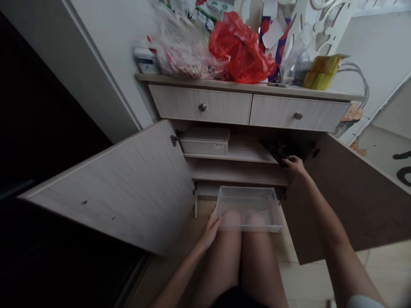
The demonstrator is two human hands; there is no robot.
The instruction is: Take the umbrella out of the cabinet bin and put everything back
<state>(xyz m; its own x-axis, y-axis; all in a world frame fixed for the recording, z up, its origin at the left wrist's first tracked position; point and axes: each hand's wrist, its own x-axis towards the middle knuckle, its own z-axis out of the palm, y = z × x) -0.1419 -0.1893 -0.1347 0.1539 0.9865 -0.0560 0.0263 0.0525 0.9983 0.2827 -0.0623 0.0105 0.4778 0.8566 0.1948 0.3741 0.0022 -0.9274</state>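
A clear plastic box (247,194) rests on my knees in front of an open light-wood cabinet (237,167). My left hand (210,229) grips the box's near left corner. My right hand (293,164) reaches onto the upper shelf at the right and touches a dark bundle (278,149); its fingers curl on the bundle's edge. A white flat box (205,141) lies on the same shelf at the left.
Both cabinet doors stand wide open, the left door (128,184) and the right door (349,196). Two shut drawers (202,105) sit above. The top carries a red plastic bag (240,49), clear bags and packets. Pale floor tiles (308,278) lie below.
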